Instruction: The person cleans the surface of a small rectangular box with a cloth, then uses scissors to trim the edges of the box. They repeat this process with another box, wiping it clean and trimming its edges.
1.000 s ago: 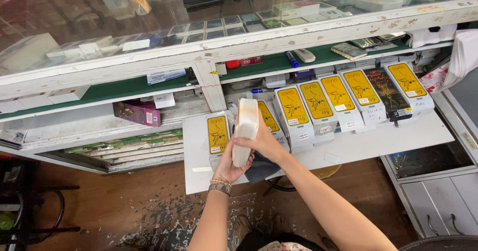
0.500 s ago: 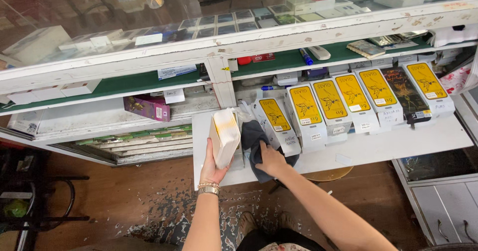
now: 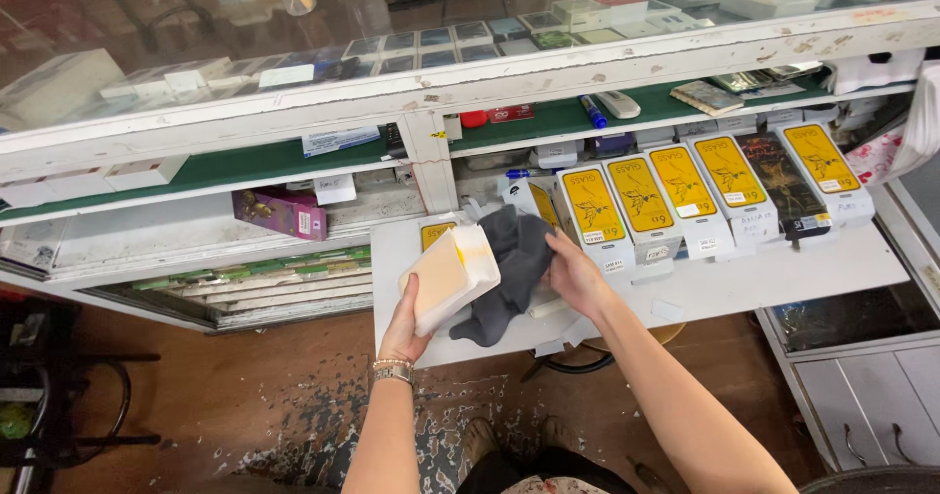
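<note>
My left hand point(image 3: 406, 325) holds a white box with a yellow face point(image 3: 448, 276), tilted, above the front left of a white shelf point(image 3: 783, 279). My right hand point(image 3: 576, 274) grips a dark grey cloth point(image 3: 509, 274) that hangs down against the box's right side. Behind the cloth stands a row of several white and yellow boxes point(image 3: 641, 205), leaning back, with one dark box point(image 3: 783, 183) among them. A further yellow box point(image 3: 436, 232) shows just behind the one I hold.
A glass-topped counter with a white wooden frame point(image 3: 431, 151) runs across the back. On its green shelf point(image 3: 245, 166) lie small boxes, a blue pen point(image 3: 592, 112) and a purple box point(image 3: 282, 212). A white cabinet point(image 3: 871, 396) stands lower right; worn brown floor below.
My left hand has carried the box from upright in the row down and left, tilting it. My right hand has brought the grey cloth up against it.
</note>
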